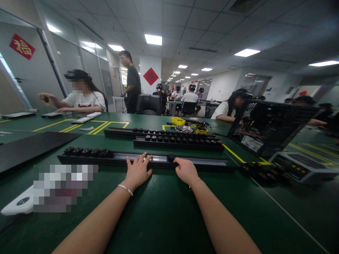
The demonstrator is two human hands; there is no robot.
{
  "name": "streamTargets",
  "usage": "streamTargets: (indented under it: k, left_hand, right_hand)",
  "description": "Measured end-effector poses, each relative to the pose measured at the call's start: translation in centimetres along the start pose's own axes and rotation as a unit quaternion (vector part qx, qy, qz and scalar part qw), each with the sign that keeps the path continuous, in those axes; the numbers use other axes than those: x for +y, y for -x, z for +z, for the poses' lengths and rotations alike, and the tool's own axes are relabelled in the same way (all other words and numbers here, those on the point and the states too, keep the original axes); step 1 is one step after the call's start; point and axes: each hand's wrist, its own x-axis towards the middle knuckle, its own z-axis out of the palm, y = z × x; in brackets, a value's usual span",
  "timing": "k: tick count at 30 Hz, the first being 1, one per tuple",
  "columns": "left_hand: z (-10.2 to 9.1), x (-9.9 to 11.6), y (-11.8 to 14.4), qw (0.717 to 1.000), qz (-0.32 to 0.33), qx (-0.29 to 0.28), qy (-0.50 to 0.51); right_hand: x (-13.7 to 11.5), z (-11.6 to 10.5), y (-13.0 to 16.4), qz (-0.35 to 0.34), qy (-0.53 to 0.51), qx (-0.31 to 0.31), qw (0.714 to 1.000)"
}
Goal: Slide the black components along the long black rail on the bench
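Observation:
A long black power track (217,163) lies crosswise on the green table, its pale channel exposed along much of its length. Several black socket modules (86,152) sit in its left end. My left hand (137,171) rests with spread fingers on the front edge and channel of the track, holding nothing. Further right, a single black socket module (171,157) is in the channel. My right hand (186,172) has its fingers curled, with the fingertips against the right side of that module; its grip is partly hidden.
Behind lie two more tracks (180,141) with modules. Loose black pieces (265,173) are at right, beside a power supply unit (302,165) and an open computer case (270,127). A white device (19,203) and dark panel (34,146) lie left. Other people sit across the table.

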Motion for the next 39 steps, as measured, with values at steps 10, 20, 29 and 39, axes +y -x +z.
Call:
streamTargets:
  k: [10,20,29,39]
  left_hand:
    - [0.1,-0.1,0.0,1.0,0.005,0.005,0.007]
    - [0.1,-0.1,0.0,1.0,0.006,0.002,0.007]
    - [0.2,-0.2,-0.1,1.0,0.008,0.009,0.002]
    - [0.4,-0.3,-0.1,1.0,0.009,0.011,0.003]
  right_hand:
    - [0.4,0.0,-0.1,0.013,0.0,-0.002,1.0]
    - [0.5,-0.2,-0.1,0.023,-0.005,-0.011,1.0]
    - [0.9,-0.1,-0.1,0.037,-0.001,-0.008,0.999]
    - [1.2,-0.4,-0.1,0.06,-0.002,-0.01,0.998]
